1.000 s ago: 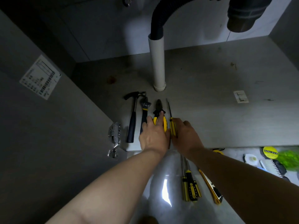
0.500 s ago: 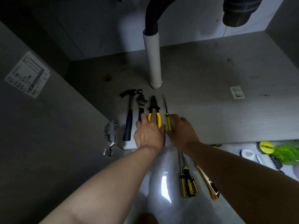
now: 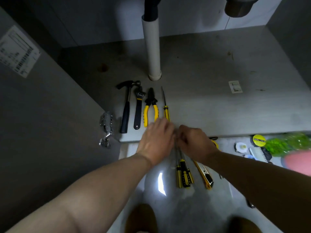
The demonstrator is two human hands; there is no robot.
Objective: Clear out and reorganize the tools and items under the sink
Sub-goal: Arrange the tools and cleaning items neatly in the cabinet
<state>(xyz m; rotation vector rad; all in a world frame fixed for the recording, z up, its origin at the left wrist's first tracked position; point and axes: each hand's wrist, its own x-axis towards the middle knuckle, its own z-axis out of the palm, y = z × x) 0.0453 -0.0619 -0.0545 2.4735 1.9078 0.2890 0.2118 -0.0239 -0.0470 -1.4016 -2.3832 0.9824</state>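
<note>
Four tools lie in a row on the cabinet floor [image 3: 210, 106]: a black hammer [image 3: 126, 106], an adjustable wrench [image 3: 138, 108], yellow-handled pliers [image 3: 151, 106] and a slim yellow screwdriver [image 3: 165, 106]. My left hand [image 3: 156, 140] hovers palm down at the cabinet's front edge, just below the pliers' handles, with nothing seen in it. Touching it on the right, my right hand [image 3: 195, 142] is curled over the shafts of two yellow-black screwdrivers [image 3: 183, 174] lying on the tiled floor. Whether it grips them is hidden. A yellow utility knife [image 3: 204, 175] lies beside them.
A white drain pipe [image 3: 152, 47] rises from the cabinet floor behind the tools. A metal hinge [image 3: 106, 128] sticks out at the left wall. At the right on the tiles lie a tape roll [image 3: 259, 140], a white roll [image 3: 241, 147], a brush [image 3: 260, 153] and a green bag [image 3: 286, 143].
Both hands have drawn back from the pliers and the slim screwdriver toward the cabinet's front edge. Those two tools now lie uncovered in the row.
</note>
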